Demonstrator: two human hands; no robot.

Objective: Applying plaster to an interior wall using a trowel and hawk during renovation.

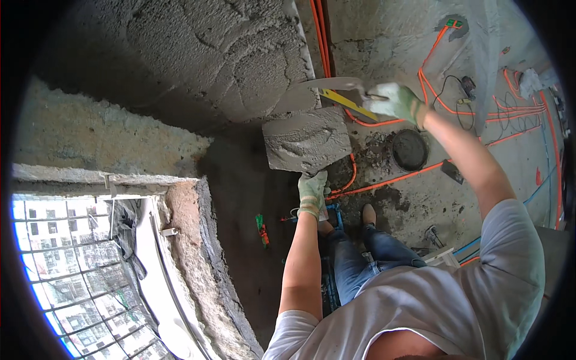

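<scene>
My gloved left hand (312, 191) is closed beneath a square board loaded with wet grey mortar (306, 138), holding it up. My gloved right hand (393, 102), raised at the upper right of it, grips a steel trowel (336, 84) whose blade lies at the lower edge of the rough, freshly plastered surface (222, 60); whether it touches cannot be told. A yellow strip (345, 102), perhaps a level or straightedge, shows just below the blade, partly hidden by it and the board.
A barred window (72, 270) with rough surrounds (213, 264) fills the lower left. Orange conduits (384, 183) and blue pipes (336, 216) run over the concrete. A mortar bucket (409, 150), cables (510, 120), green-and-red tools (262, 231) and small tools (435, 237) lie around my feet.
</scene>
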